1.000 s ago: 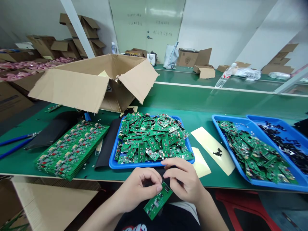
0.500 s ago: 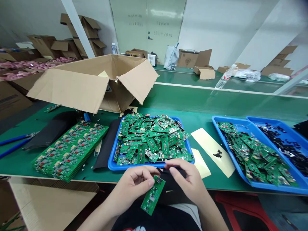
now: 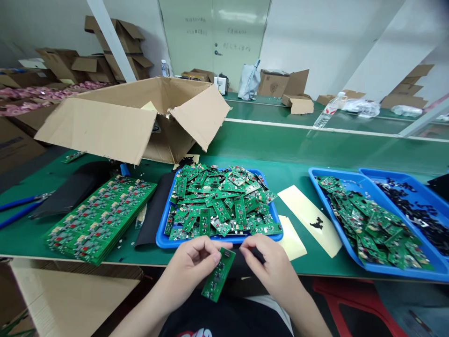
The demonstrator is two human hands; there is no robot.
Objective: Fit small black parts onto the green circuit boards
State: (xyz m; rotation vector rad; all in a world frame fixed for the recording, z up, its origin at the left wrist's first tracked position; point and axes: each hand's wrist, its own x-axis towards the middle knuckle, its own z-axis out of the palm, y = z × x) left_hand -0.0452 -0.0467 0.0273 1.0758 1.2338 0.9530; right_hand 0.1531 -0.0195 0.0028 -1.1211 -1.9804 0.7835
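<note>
My left hand (image 3: 189, 269) pinches a small green circuit board (image 3: 218, 274) by its upper end, just in front of the table's near edge. Beside it, my right hand (image 3: 270, 267) has its fingers pinched on a small dark piece I cannot make out. Both hands sit right below a blue tray (image 3: 162, 238) heaped with small green circuit boards (image 3: 220, 201).
A stack of green board panels (image 3: 100, 217) lies left, with blue-handled pliers (image 3: 19, 206) beyond. An open cardboard box (image 3: 140, 117) stands behind. Two more blue trays (image 3: 380, 267) at right hold boards and black parts. Yellow backing sheets (image 3: 308, 215) lie between the trays.
The left hand has swung the board leftwards and more upright. The right hand has come off the board and moved slightly up towards the tray's edge.
</note>
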